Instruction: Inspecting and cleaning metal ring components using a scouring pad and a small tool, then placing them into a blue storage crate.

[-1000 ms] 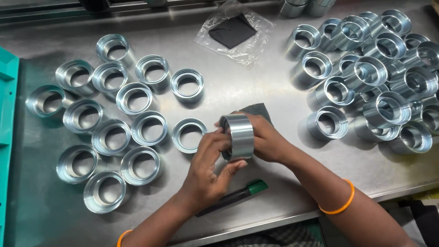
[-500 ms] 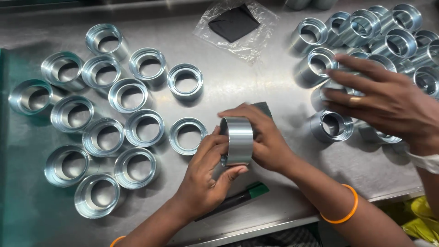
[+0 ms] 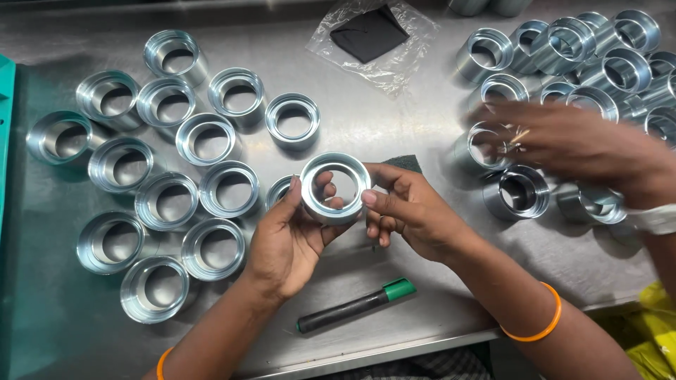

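Both hands meet over the tabletop (image 3: 394, 119) centre: our left hand (image 3: 285, 243) and right hand (image 3: 408, 211) each curl around one metal ring (image 3: 334, 188), fingers closed on its rim from opp. sides, bore facing up toward us. Ring is lifted clear of the surface, just above another ring partly hidden behind it. Approx. a dozen finished rings (image 3: 169, 176) stand upright in loose rows toward the left edge, near each other, some touching. A heap of rings (image 3: 591, 56) crowds the far right corner, lying at mixed angles. A co-worker's hand (image 3: 563, 144), blurred, reaches over that heap; can't tell what it grips. A black marker w/ green cap (image 3: 355, 306) lies near the front edge, just below our wrists. A clear bag w/ dark cloth (image 3: 370, 35) sits at the far edge. Orange bangle (image 3: 539, 320) on our right wrist.
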